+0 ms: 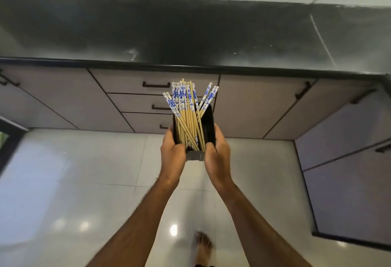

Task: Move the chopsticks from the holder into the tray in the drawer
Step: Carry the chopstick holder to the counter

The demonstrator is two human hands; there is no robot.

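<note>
Both hands clamp the black holder: left hand at nine o'clock, right hand at three; chopsticks fan toward twelve.

Dark stone table runs the width of the room, polished, with pale smears and one thin light streak toward its right end. Its rounded black front edge overhangs the cabinet fronts. Nothing visible rests on its top. Glossy white tiled floor below reflects ceiling lights. One bare foot, blurred, stands on the tiles near the lower edge.
</note>
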